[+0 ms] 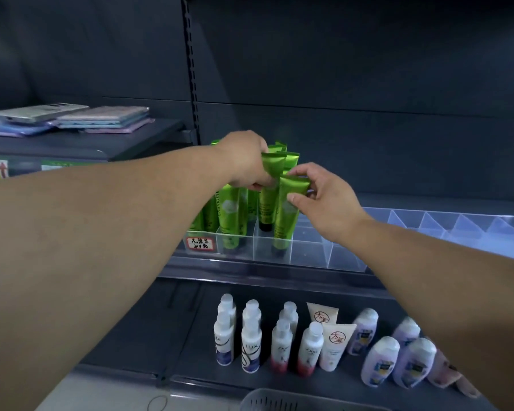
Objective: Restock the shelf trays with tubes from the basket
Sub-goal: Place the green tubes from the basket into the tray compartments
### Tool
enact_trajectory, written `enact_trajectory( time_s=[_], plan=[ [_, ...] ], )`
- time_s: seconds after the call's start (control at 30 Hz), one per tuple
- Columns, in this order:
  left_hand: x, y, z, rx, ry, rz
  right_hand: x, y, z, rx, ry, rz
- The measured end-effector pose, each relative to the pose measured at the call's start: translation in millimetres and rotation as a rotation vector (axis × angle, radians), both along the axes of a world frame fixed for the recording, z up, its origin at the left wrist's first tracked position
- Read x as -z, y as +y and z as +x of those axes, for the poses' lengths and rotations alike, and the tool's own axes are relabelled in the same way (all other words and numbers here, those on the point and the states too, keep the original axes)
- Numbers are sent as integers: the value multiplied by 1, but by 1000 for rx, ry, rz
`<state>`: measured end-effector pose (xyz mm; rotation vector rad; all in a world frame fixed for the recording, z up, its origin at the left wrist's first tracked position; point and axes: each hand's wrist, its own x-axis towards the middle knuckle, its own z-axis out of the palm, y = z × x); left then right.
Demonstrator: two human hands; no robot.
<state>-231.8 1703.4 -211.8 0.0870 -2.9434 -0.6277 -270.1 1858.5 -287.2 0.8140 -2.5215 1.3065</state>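
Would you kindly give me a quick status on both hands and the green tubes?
Left hand grips one green tube. Right hand pinches second tube, cap down in clear tray. Nothing in the way.

The tubes [285,209] are shiny metallic green with pale print and black caps [265,226]. Their tray [309,253] is clear, with a white label [200,243] edged red and lettered black. The shelf [368,143] is dark slate. Below stand white bottles [251,348] with dark swirls, white bottles fading to red [280,348], cream tubes with red circles [334,348] and lilac bottles [380,360] with blue and yellow labels. The basket [267,401] is grey.
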Motion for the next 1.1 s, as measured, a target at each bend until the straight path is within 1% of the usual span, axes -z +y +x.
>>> enact_trajectory(
  time_s=[0.13,0.2,0.37,0.53,0.67,0.8,0.87,0.93,1.1],
  plan=[
    [4,1,-6,-4,-85,-120,2,-4,-3,7,-9,7],
    [8,4,-8,-8,-86,-127,-1,-6,-1,4,-25,0],
    [16,7,-7,-60,25,-161,1,-6,1,2,-59,-5],
    [17,4,-1,-56,85,-137,1,-2,6,30,-85,-22],
    [17,5,5,-66,131,-172,-1,2,11,40,-108,-10],
    [20,10,14,-67,229,-175,-4,11,22,72,-113,11],
    [24,15,21,-65,275,-154,-4,19,29,92,-80,58],
    [29,20,31,-52,322,-143,-1,29,37,118,-36,147],
    [65,43,63,34,393,-232,18,56,61,155,66,360]
  ],
)
